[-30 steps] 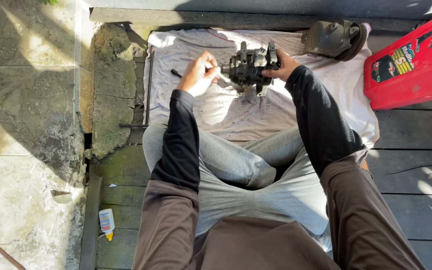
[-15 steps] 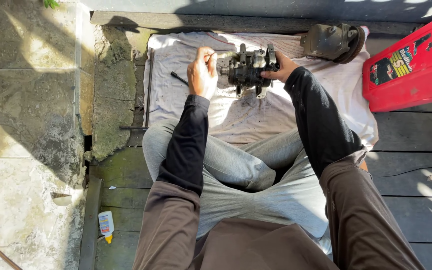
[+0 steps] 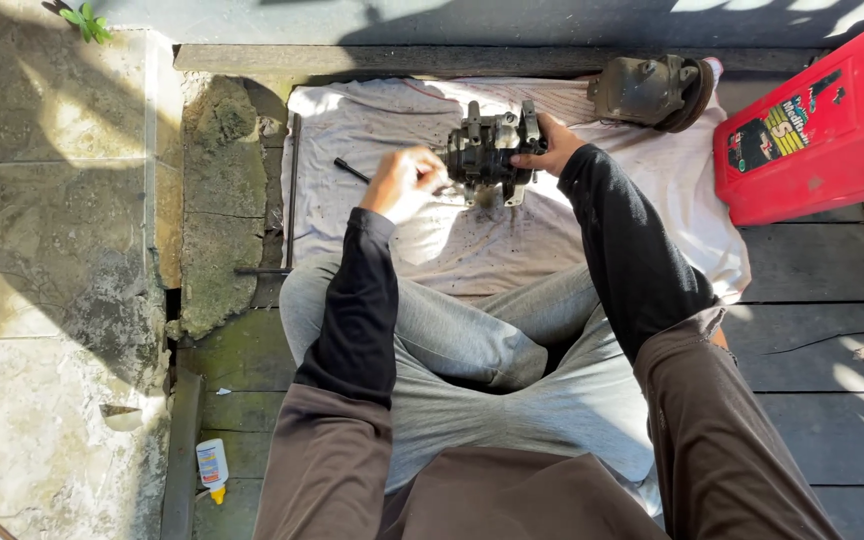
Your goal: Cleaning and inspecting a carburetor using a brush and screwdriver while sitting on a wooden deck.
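Fingers of my left hand [image 3: 404,183] are curled tight against the left side of the dark, greasy cast-metal engine part [image 3: 493,152]; can't tell what they're pinching. My right hand [image 3: 549,146] is clamped on its right side. It's top centre of the frame, over the stained white cloth [image 3: 472,235]. Further up, a second grey metal housing [image 3: 650,91], and a red plastic jug [image 3: 820,125] at upper right.

cloth [image 3: 452,250] white, dark-speckled | canister [image 3: 822,120] red | sleeves [image 3: 362,300] black | trousers [image 3: 472,370] grey
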